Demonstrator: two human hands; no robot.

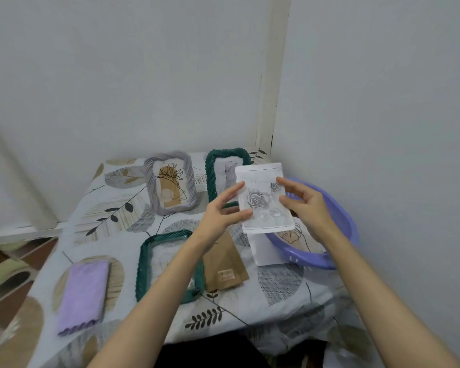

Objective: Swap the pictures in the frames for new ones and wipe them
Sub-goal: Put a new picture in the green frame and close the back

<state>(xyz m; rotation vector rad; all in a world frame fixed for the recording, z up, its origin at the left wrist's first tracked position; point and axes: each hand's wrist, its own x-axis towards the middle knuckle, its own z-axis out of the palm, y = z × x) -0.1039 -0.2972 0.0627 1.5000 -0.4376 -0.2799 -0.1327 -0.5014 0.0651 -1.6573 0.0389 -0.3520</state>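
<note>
Grey rose print (263,200) is pinched at both edges by my left hand (221,211) and right hand (307,201), above the table's far right. Swap step: next, seat it squarely in the near green frame (168,264).

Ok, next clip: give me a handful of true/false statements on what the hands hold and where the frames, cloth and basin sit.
1. Both hands hold a rose print above the table. True; the left hand and right hand grip its edges.
2. The purple cloth lies inside the basin. False; it lies folded on the table's near left side.
3. A grey frame stands at the back, with a plant picture in it. True.
4. Only one green frame is in view. False; one green frame stands at the back and another lies flat nearer.
5. The purple basin sits on the right side. True.
</note>
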